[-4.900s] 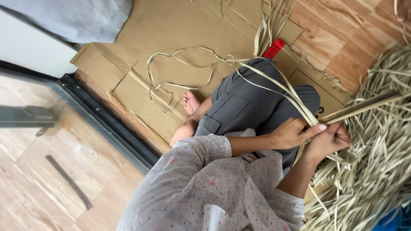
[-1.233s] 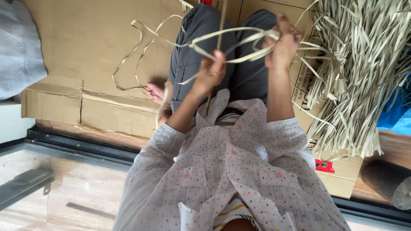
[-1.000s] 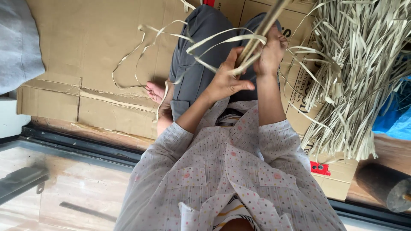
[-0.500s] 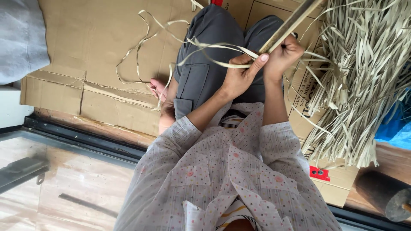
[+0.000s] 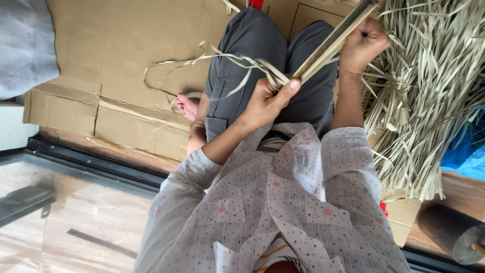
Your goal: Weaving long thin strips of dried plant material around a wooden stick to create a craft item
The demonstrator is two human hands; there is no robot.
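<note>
Where strips [image 5: 237, 59] trail, bare cardboard [image 5: 116, 45].

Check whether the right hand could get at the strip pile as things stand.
Probably yes. The right hand sits right beside the strip pile, with nothing between them. But it is closed around the stick, so it would have to let go or hand it over to the left hand first.

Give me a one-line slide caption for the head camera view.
Seated on flattened cardboard, left hand and right hand grip a stick trailing pale leaf strips.
</note>
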